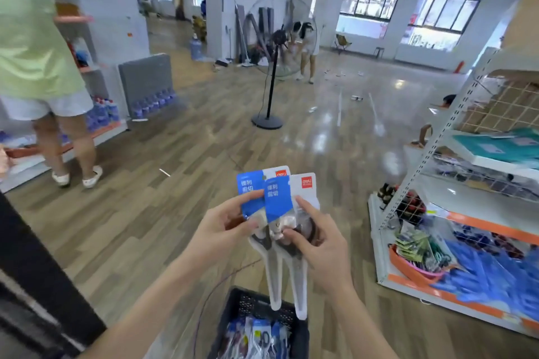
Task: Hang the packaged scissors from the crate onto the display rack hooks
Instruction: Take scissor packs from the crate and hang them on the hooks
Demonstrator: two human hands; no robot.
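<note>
While both my forearms reach up from the bottom edge and meet at centre frame, I hold two scissor packs fanned out between my hands. Beyond the grip, wood-look floor runs out to a standing fan on a black pole, straight ahead and well apart. Off to the right of my hands stands the display rack, white uprights with orange trim, wire grid panels, blue packaged stock piled on its lowest shelf. Far left of the grip a person in a pale green top faces shelving, back to me.

Directly below my hands sits the black crate, more packaged scissors lying inside; the tips of the held packs hang just over its far rim.

My left hand is palm-in, thumb and forefinger pinching the rear pack at its blue card's left edge. My right hand has the index finger stretched up along the white side of the front pack, with thumb and other fingers curled round the handle area, so it grips that pack. The front pack overlaps the rear one, both upright, tilted slightly apart at the top.

Labels: each card is half blue, half white. Red square logo at top right reads "deli", mirrored on the rear pack. White Chinese characters on the blue, "锋利剪切" as far as I can read. Smaller print is illegible.
</note>
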